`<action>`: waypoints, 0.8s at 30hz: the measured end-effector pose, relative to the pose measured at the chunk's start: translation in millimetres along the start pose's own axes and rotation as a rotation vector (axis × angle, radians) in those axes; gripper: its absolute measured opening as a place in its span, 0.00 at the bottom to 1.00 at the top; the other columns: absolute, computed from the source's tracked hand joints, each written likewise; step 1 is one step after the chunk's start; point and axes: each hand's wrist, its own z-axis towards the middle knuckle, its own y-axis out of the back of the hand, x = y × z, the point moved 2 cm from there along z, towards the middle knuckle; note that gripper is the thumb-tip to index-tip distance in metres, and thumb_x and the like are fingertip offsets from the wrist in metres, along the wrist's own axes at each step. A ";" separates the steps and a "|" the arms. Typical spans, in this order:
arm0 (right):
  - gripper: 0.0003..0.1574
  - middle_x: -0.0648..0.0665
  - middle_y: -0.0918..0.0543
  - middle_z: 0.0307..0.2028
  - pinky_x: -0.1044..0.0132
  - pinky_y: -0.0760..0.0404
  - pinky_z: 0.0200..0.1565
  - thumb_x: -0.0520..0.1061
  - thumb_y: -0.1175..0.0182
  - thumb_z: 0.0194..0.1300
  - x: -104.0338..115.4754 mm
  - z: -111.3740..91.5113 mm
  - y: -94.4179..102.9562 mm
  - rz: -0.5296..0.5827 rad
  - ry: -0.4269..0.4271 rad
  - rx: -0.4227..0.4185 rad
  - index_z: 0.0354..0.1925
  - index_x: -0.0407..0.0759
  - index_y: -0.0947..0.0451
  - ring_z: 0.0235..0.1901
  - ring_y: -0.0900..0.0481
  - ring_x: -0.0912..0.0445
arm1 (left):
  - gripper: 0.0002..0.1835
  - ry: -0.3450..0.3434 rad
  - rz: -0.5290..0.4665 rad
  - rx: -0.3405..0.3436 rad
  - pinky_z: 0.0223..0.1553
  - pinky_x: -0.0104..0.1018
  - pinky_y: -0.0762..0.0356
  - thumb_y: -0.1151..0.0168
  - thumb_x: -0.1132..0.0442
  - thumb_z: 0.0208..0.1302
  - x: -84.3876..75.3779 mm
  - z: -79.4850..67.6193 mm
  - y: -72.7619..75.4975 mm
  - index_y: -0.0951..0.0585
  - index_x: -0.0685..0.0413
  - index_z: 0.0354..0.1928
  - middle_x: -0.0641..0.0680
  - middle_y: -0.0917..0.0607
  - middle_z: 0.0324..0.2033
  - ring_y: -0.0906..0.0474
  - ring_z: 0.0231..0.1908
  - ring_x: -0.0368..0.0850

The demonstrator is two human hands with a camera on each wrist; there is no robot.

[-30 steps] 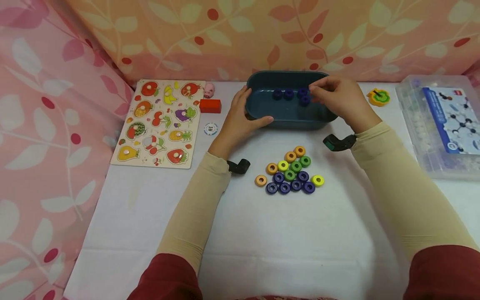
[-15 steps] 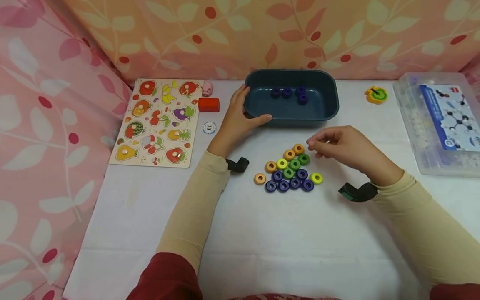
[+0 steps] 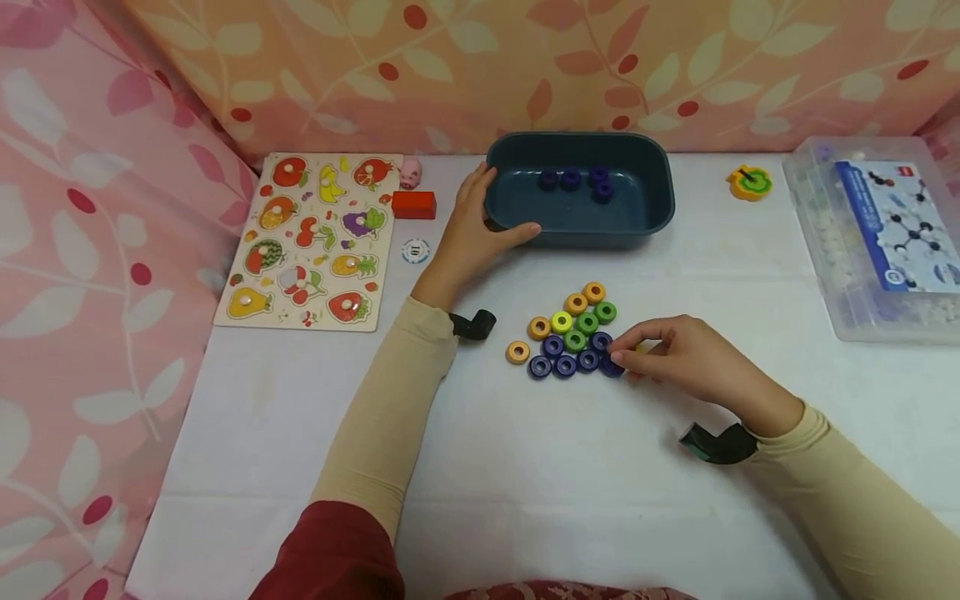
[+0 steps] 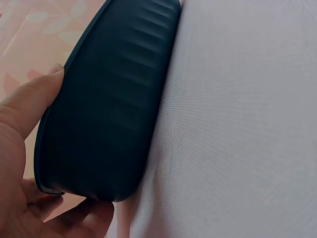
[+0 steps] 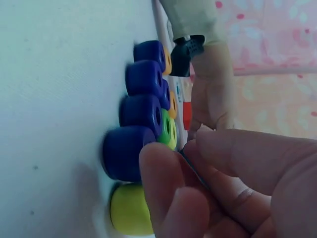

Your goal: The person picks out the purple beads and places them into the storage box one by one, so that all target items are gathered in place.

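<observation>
My left hand [image 3: 476, 237] grips the left end of a dark teal plastic basin [image 3: 585, 229]. In the left wrist view its thumb lies on the basin's rim and the other fingers curl around the end wall. Several purple ring beads [image 3: 571, 179] sit inside. My right hand [image 3: 693, 362] is at the right edge of a group of ring beads on the cloth, fingertips right at a purple bead [image 5: 128, 153] and partly covering a yellow bead [image 5: 130, 210]. Its fingers are loosely bent. Other purple, green [image 3: 587, 323], yellow and orange beads [image 3: 517, 352] lie close together.
A wooden fruit puzzle board [image 3: 318, 287], red block [image 3: 414, 205], pink pig figure [image 3: 410, 173] and round chip [image 3: 416, 251] lie left. On the right are a yellow-green apple-shaped toy [image 3: 749, 182] and a clear plastic case [image 3: 862, 321]. Patterned curtains stand behind and left.
My right hand has left the basin and come down toward me, to the right edge of the bead group. My left hand has stayed on the basin.
</observation>
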 end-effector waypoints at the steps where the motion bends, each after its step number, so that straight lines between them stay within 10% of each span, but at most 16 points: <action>1: 0.15 0.51 0.11 0.28 0.68 0.24 0.32 0.61 0.33 0.64 -0.1 -0.7 -1.3 -0.004 0.008 -0.004 0.44 0.57 0.13 0.29 0.17 0.55 | 0.60 -0.001 -0.003 0.000 0.77 0.42 0.49 0.29 0.29 0.48 0.1 0.1 0.1 0.50 0.32 0.79 0.32 0.58 0.78 0.57 0.78 0.34; 24: 0.09 0.52 0.15 0.48 0.70 0.21 0.35 0.49 0.29 0.62 -0.1 -4.9 -20.7 -0.101 0.206 -0.081 0.43 0.57 0.13 0.30 0.18 0.64 | 0.60 0.023 0.003 0.006 0.77 0.43 0.48 0.29 0.30 0.49 -2.2 -0.7 0.4 0.51 0.31 0.79 0.32 0.59 0.78 0.58 0.78 0.36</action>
